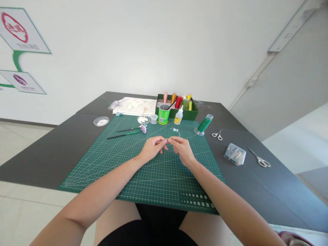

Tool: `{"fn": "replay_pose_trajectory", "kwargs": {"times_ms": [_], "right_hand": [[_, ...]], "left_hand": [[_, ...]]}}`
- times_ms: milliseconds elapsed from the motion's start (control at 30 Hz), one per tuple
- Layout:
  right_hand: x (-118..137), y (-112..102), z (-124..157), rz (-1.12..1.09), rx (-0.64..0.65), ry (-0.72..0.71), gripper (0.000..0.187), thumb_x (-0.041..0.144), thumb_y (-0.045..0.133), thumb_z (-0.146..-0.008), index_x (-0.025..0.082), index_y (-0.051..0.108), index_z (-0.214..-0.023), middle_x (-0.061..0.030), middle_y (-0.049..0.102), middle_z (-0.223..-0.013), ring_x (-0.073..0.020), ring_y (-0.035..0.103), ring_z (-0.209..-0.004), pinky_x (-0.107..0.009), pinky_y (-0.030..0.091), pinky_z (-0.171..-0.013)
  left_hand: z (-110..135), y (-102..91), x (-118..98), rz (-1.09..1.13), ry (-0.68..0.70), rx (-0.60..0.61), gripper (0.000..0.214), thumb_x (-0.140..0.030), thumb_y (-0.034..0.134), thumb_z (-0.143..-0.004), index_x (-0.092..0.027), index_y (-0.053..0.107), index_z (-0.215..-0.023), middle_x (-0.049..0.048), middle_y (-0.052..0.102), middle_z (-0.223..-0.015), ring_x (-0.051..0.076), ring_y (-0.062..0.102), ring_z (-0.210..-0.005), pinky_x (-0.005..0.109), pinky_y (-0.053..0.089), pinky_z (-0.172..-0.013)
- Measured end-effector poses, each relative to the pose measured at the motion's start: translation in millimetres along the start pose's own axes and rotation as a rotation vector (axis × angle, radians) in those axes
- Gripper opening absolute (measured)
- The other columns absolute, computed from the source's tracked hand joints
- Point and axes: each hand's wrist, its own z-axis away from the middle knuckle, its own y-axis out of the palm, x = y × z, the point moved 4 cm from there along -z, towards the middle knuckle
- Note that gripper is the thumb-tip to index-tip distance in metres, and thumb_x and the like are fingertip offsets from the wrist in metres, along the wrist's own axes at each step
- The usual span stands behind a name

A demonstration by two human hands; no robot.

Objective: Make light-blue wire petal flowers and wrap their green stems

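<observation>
My left hand (153,147) and my right hand (181,147) meet over the middle of a green cutting mat (123,167). Both pinch a thin wire (176,131) with a short green part between the fingertips. The wire loops away from my right fingers toward a small white piece. Left of my hands lie two green stems (123,133), one tipped with a small purple flower (143,128). Fingers of both hands are closed in a pinch.
Behind the mat stand a green box of bead tubes (189,114), a green cup (164,114), a glue bottle (178,116), a small dish (101,121) and a paper sheet (134,106). To the right are a green bead tube (205,123), two scissors (260,159) and a clear case (235,154).
</observation>
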Motion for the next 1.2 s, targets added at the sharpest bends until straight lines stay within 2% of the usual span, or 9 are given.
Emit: {"fn": "replay_pose_trajectory", "kwargs": {"times_ms": [300,567,767,933,1000,1100,1200], "right_hand": [[-2,-1,-1,0.010,0.002,-0.012,0.029,0.044,0.079,-0.071,0.016,0.075,-0.077,0.0066,0.043,-0.048,-0.0051,0.023,-0.043,-0.024,0.014,-0.042],[-5,-1,-2,0.026,0.015,-0.015,0.031,0.046,0.077,-0.072,0.016,0.075,-0.078,0.0070,0.039,-0.048,-0.0053,0.022,-0.043,-0.024,0.015,-0.041],[-3,-1,-2,0.074,0.007,-0.031,0.034,0.047,0.075,-0.072,0.016,0.077,-0.087,0.0055,0.043,-0.050,-0.0062,0.022,-0.044,-0.025,0.016,-0.043],[10,-3,0,0.402,-0.015,-0.221,0.031,0.043,0.066,-0.079,0.015,0.079,-0.085,0.0051,0.037,-0.049,-0.0091,0.027,-0.048,-0.026,0.023,-0.049],[15,-3,2,0.505,0.000,-0.249,0.034,0.043,0.062,-0.082,0.015,0.080,-0.087,0.0055,0.034,-0.048,-0.0095,0.027,-0.049,-0.027,0.024,-0.050],[23,-5,4,0.513,0.069,-0.210,0.036,0.046,0.063,-0.081,0.014,0.079,-0.085,0.0050,0.035,-0.049,-0.0091,0.025,-0.048,-0.026,0.022,-0.049],[35,-10,6,0.441,0.130,-0.193,0.035,0.048,0.068,-0.079,0.015,0.078,-0.081,0.0025,0.046,-0.053,-0.0092,0.030,-0.050,-0.026,0.023,-0.048]], "left_hand": [[2,-0.4,-4,-0.044,0.020,-0.019,0.028,-0.039,0.056,-0.093,-0.015,0.068,-0.087,0.0034,0.075,-0.071,0.009,0.055,-0.046,0.020,0.044,-0.050],[2,-0.9,-3,-0.092,0.033,-0.025,0.027,-0.038,0.054,-0.094,-0.015,0.069,-0.089,0.0025,0.076,-0.072,0.009,0.056,-0.046,0.019,0.045,-0.050],[3,-3.2,-2,-0.149,0.019,-0.071,0.027,-0.039,0.054,-0.094,-0.017,0.070,-0.091,0.0008,0.075,-0.071,0.010,0.056,-0.044,0.021,0.044,-0.049],[2,-10.9,-2,-0.339,0.040,-0.164,0.027,-0.037,0.052,-0.096,-0.019,0.070,-0.087,-0.0014,0.075,-0.073,0.011,0.057,-0.051,0.023,0.041,-0.053],[1,-13.6,-3,-0.420,0.060,-0.178,0.027,-0.036,0.052,-0.096,-0.020,0.071,-0.086,-0.0025,0.075,-0.074,0.012,0.058,-0.054,0.023,0.039,-0.055],[0,-16.3,-1,-0.498,0.047,-0.156,0.025,-0.037,0.052,-0.097,-0.022,0.071,-0.090,-0.0039,0.076,-0.075,0.013,0.062,-0.058,0.024,0.040,-0.058],[-2,-15.3,1,-0.514,0.001,-0.067,0.020,-0.035,0.056,-0.096,-0.023,0.071,-0.103,-0.0050,0.077,-0.074,0.014,0.067,-0.063,0.024,0.043,-0.064]]}}
